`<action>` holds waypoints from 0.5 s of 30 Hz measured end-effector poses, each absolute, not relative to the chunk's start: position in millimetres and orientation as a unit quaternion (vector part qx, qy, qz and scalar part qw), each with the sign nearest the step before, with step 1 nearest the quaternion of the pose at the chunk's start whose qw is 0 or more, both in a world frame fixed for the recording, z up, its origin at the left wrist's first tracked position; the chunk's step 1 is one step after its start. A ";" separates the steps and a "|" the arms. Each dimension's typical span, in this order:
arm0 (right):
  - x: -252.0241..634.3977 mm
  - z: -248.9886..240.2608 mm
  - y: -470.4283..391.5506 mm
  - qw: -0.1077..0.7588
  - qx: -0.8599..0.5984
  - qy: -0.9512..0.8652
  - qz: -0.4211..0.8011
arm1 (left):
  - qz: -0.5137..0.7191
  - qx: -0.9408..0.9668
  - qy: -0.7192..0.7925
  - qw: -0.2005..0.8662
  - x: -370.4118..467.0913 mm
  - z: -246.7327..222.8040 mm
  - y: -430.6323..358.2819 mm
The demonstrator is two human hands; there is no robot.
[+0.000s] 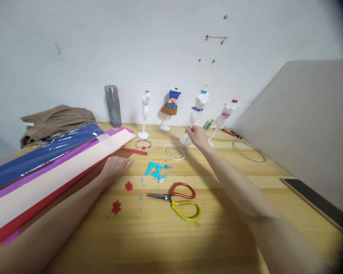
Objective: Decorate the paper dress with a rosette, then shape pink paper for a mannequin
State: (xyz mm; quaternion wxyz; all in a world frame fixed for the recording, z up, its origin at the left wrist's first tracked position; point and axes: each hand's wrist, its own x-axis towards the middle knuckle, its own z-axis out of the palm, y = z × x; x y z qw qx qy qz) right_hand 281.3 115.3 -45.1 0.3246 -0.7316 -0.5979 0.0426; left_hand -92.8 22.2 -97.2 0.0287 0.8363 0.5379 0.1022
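1. Right hand (198,137) well out in front, and its fingers (189,130) are closed in a pinch on the stem of a white dress form (202,102), just above the round base.
2. Up from those fingers goes its torso, teal band (204,91) at the neck, blue band (197,109) at the waist; whether the base bears on the tabletop (148,247), I can't tell.
3. Over to the left hand (116,166): fingers loosely curled, low beside the layered sheets (74,163), and I can't tell whether anything is inside them.
4. Just beyond the left fingers, a red strip (137,152), then a clear ring (136,145) with red bits in it.
5. Between the two sets of fingers, a white ring (168,153); just right of the left fingers, turquoise scraps (152,167).
6. Nearer the camera than either hand's fingers: scissors (168,197), blades pointing left, and two red flowers (116,207) below the left fingers.
7. Left of the right fingers and farther back, a form in a blue top and brown skirt (169,110), then a pink-necked form (145,110); to their right, a red-necked form (231,108).
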 end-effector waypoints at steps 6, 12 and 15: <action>254.4 -42.3 62.8 0.330 -0.676 -0.658 0.029 | 0.141 0.837 0.528 0.032 -93.8 -101.5 21.6; 255.7 -29.6 99.8 0.304 -0.711 -0.632 0.055 | 0.147 0.838 0.524 0.024 -94.3 -98.0 16.2; 264.1 -32.8 133.8 0.293 -0.745 -0.593 0.086 | 0.135 0.840 0.525 0.016 -95.1 -100.1 17.5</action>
